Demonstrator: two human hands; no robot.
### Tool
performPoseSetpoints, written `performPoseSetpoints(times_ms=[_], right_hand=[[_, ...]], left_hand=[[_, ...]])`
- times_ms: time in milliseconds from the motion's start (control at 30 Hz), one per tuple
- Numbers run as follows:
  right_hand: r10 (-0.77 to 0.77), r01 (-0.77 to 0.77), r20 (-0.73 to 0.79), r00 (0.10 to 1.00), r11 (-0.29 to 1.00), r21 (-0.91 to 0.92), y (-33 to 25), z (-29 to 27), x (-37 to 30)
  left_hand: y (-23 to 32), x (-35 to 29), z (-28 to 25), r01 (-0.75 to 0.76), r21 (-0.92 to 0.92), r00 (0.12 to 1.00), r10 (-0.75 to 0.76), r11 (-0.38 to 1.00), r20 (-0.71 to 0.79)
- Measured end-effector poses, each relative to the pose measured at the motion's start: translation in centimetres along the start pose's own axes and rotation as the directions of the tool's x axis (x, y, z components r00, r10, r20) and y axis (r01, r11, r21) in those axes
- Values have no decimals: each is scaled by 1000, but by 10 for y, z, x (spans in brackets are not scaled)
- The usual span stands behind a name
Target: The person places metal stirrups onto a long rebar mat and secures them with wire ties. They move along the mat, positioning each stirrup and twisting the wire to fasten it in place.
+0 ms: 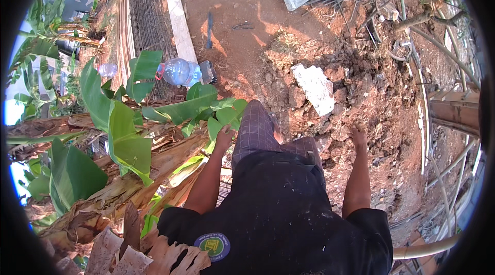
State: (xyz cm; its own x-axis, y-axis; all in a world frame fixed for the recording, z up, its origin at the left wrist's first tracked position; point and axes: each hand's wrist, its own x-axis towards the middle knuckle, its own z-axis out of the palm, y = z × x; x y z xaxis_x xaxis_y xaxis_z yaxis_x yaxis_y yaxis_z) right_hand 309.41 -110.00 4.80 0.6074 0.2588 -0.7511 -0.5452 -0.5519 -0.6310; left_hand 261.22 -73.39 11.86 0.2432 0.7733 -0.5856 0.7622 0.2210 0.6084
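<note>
Green and smooth, a cluster of leaves (229,115) is standing just beside the person's left hand (225,135), whose fingers are curling loosely; whether they are pinching anything or touching a leaf, I cannot tell. On the other side of the body, the right hand (357,133) is hanging over broken soil (337,136), its fingers bending a little; whether they are closing on something is too small to tell. That soil is lying in rough, reddish-brown clods, crumbly and uneven, speckled with pale bits, and is spreading ahead and to the right of the legs. Between the hands, checked trousers (255,130) are showing beyond a dark shirt (278,208). Ahead of the right hand, a whitish, ragged-edged slab (314,88) is resting on the clods. Farther left, larger leaves (129,138) are catching the sun among dry brown stalks (116,197), and a clear plastic bottle (178,72) is showing near a pale plank (179,17).
</note>
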Motion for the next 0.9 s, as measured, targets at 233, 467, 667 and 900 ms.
performPoseSetpoints(times_ms=[233, 467, 667, 900], right_hand=[[-113, 147, 168, 979, 967, -206, -134, 112, 91], [301, -102, 283, 911, 827, -553, -214, 268, 103], [167, 137, 428, 888, 793, -593, -345, 416, 149], [83, 468, 582, 809, 510, -722, -472, 518, 253]], left_hand=[[-57, 58, 9, 89, -93, 996, -87, 992, 34], [58, 172, -113, 429, -275, 902, -393, 861, 178], [122, 267, -213, 42, -587, 963, -188, 808, -191], [78, 310, -168, 121, -636, 931, -309, 762, -193]])
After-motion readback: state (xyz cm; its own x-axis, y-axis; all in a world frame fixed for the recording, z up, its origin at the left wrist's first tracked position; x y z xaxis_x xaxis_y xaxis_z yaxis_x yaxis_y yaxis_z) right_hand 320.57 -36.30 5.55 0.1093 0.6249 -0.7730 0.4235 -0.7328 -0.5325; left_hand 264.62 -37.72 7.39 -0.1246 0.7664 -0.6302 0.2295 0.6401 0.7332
